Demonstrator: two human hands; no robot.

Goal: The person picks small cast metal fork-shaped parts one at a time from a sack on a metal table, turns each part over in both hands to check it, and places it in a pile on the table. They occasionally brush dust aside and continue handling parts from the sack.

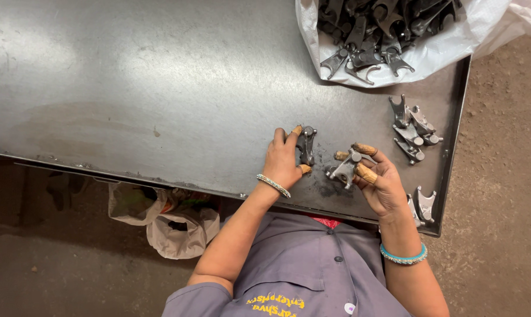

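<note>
The left hand [283,161] pinches a forked metal part [306,145] flat on the surface [160,88], long axis pointing away. The right hand [380,182] grips another part [345,169] just beside it, lifted.

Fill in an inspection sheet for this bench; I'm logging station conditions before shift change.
Surface: grey sheet-metal table, scuffed, raised edge.
Job's things: one forked metal casting under the left hand; another forked casting held in the right hand.
Clutter: small pile of castings by the right edge; white sack of castings; one casting at the corner.
Grippers: fingertips wrapped in brown tape.
Cables: nothing seen.
Surroundings: dirt floor; bags beneath the table.
</note>
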